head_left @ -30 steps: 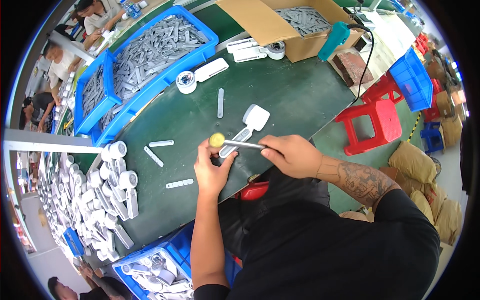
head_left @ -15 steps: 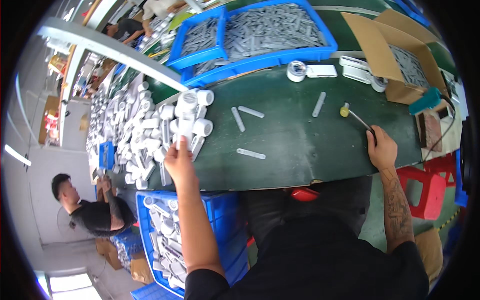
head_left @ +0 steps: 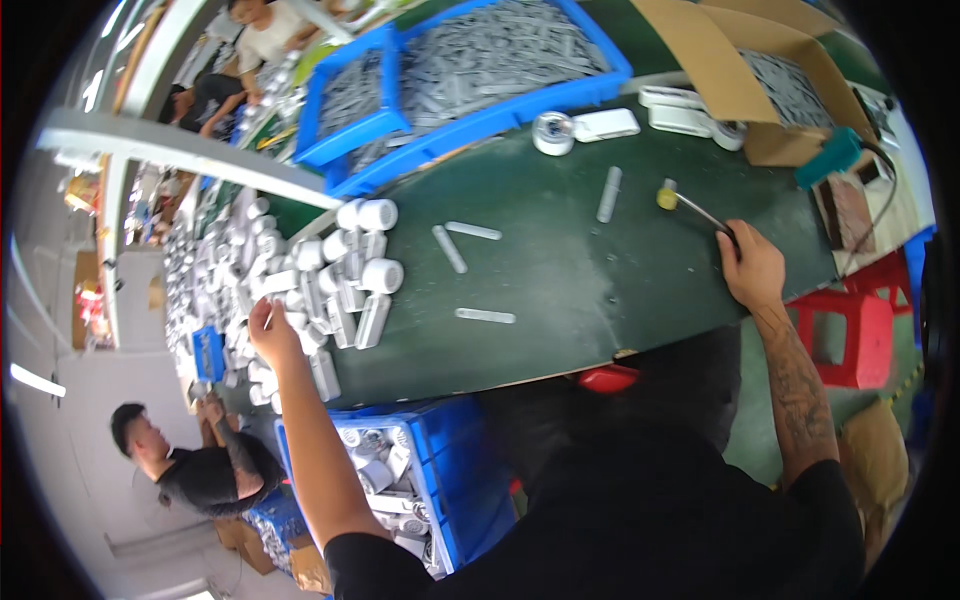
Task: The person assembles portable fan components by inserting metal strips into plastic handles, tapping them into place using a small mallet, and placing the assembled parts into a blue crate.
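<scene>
My right hand [head_left: 755,268] is wrapped round the handle of a small mallet [head_left: 700,211]; the thin metal shaft points left and its yellow head [head_left: 666,198] is at the green tabletop. At the left, my left hand [head_left: 274,335] reaches over a pile of white round-headed parts with flat handles [head_left: 372,318]. Its thumb and fingers are curled together; whatever is between them is too small to make out. Several thin grey strips lie on the table between my hands, one strip [head_left: 485,316] nearest me and another [head_left: 609,195] close to the mallet head.
Blue trays [head_left: 470,130] of grey strips stand at the back. Right of them are white parts [head_left: 606,124], an open carton [head_left: 790,145] and a teal tool [head_left: 830,158] on a cable. A blue crate [head_left: 430,480] of white parts stands below the table. A co-worker [head_left: 215,460] sits at left.
My left hand has moved left from the white round-headed part it held, deeper over the pile. The view has shifted a little; my right hand keeps hold of the mallet.
</scene>
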A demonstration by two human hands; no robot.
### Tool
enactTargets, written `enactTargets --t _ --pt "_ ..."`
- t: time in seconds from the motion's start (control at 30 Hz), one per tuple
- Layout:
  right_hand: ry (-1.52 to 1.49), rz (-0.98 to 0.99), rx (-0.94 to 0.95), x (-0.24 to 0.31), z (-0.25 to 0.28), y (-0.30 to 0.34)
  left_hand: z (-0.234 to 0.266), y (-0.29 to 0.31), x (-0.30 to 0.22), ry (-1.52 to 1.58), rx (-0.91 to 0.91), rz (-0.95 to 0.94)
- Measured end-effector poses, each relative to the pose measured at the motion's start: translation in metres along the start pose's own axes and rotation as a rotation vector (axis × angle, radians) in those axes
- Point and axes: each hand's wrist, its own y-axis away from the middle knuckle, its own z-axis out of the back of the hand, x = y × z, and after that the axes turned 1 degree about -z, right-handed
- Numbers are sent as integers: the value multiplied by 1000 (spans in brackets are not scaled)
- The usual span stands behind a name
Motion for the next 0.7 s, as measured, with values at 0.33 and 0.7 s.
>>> enactTargets --t 0.33,0.7 --pt "-52 -16 2 1 -6 -3 -99 191 -116 -169 1070 -891" --pt "-52 18 -38 -10 -8 0 -200 156 -112 -603 526 -149"
